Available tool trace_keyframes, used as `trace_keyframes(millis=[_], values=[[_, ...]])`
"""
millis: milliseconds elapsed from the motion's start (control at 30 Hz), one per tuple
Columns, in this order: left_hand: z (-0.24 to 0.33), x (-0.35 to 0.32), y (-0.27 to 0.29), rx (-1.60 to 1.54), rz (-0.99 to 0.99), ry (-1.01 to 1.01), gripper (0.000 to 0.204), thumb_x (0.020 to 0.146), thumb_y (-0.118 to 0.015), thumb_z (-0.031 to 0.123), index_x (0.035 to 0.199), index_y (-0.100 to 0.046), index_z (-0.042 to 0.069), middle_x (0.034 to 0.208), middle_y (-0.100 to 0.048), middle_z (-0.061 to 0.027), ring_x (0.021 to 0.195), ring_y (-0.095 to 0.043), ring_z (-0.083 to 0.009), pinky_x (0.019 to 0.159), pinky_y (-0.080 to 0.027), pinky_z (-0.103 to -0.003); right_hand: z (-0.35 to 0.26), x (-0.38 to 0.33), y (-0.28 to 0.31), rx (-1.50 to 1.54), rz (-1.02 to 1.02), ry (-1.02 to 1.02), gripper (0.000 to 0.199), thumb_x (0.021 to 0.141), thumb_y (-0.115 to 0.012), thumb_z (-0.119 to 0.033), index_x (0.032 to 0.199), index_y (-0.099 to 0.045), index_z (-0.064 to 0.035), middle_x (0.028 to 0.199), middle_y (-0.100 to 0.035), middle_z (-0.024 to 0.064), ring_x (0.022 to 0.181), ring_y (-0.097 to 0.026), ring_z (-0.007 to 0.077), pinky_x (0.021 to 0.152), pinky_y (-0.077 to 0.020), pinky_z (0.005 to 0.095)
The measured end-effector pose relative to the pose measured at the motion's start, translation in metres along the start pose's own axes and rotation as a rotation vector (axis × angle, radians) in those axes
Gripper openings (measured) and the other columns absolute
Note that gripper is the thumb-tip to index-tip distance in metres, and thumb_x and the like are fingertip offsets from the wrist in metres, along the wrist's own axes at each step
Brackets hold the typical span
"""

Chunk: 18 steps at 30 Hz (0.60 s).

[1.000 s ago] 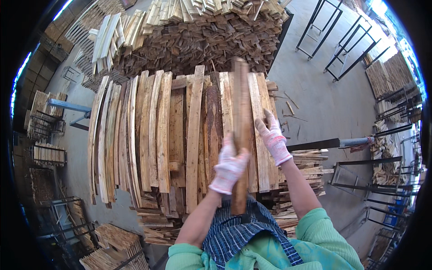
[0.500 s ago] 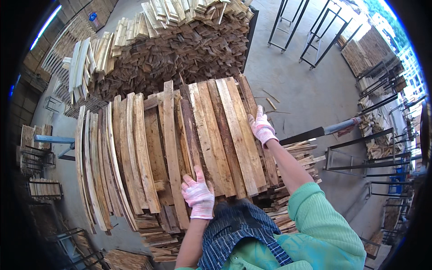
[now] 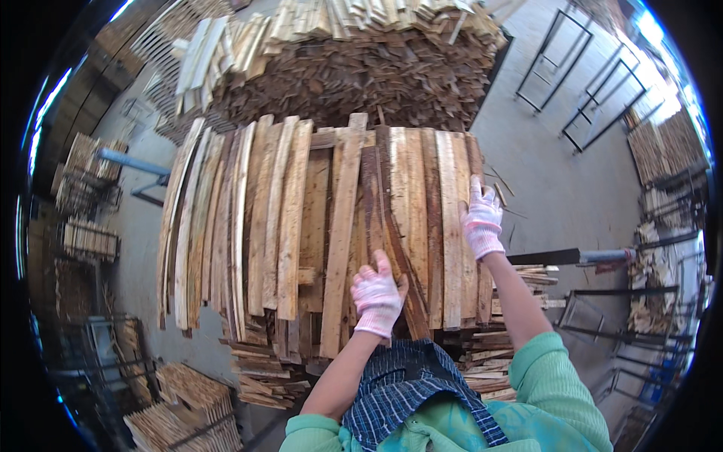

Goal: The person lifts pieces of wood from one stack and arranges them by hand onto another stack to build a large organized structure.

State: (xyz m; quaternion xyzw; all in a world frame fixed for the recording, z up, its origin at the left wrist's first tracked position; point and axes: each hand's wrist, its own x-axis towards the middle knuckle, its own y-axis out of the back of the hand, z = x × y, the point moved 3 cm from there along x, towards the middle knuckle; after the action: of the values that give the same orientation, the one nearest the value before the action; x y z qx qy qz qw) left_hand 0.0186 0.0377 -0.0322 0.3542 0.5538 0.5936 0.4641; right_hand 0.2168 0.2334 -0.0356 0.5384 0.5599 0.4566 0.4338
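A stack of long wooden slats [image 3: 301,226] lies in front of me, its top layer running away from me. My left hand [image 3: 378,295], in a pink-and-white glove, rests flat on a dark, bark-edged slat [image 3: 388,226] near the stack's near end. My right hand [image 3: 482,218], gloved the same way, lies with fingers spread on the light slats at the stack's right edge. Neither hand closes around a board.
A taller heap of slats [image 3: 346,68] rises behind the stack. Metal rack frames [image 3: 587,83] stand on the concrete floor at the right. More slat piles [image 3: 181,410] lie at the lower left, and a metal bar [image 3: 572,256] juts out at the right.
The board I held upright one second ago now lies in the stack's top layer. My left hand has moved to the near end, my right hand to the stack's right edge.
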Motion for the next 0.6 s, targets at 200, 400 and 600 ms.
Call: trace_keyframes(millis=[200, 400, 600], values=[[0.02, 0.031, 0.019, -0.333, -0.368, 0.13, 0.087, 0.089, -0.068, 0.042, 0.158, -0.019, 0.019, 0.127, -0.051, -0.028, 0.11, -0.061, -0.0455, 0.088, -0.052, -0.056, -0.065, -0.045, -0.047, 0.439, -0.15, 0.152, 0.043, 0.098, -0.057, -0.029, 0.136, -0.057, -0.0095, 0.12, -0.063, 0.0274, 0.111, -0.061, 0.0442, 0.095, -0.0503, 0.05], [0.014, 0.027, 0.011, -0.34, -0.292, 0.094, 0.085, 0.088, -0.07, 0.032, 0.157, -0.022, 0.02, 0.13, -0.049, -0.0297, 0.115, -0.055, -0.0485, 0.092, -0.051, -0.057, -0.09, -0.083, -0.06, 0.606, -0.431, -0.054, 0.038, 0.101, -0.051, -0.029, 0.131, -0.059, -0.0071, 0.115, -0.068, 0.025, 0.107, -0.066, 0.0403, 0.091, -0.0519, 0.0439], [0.002, 0.034, 0.02, -0.406, -0.366, -0.035, 0.079, 0.088, -0.07, 0.025, 0.155, -0.027, 0.024, 0.132, -0.05, -0.0275, 0.116, -0.057, -0.0466, 0.092, -0.053, -0.054, -0.087, -0.094, -0.057, 1.062, -0.634, -0.187, 0.039, 0.102, -0.053, -0.027, 0.134, -0.059, -0.0062, 0.117, -0.071, 0.0151, 0.104, -0.068, 0.0244, 0.091, -0.0511, 0.0315]])
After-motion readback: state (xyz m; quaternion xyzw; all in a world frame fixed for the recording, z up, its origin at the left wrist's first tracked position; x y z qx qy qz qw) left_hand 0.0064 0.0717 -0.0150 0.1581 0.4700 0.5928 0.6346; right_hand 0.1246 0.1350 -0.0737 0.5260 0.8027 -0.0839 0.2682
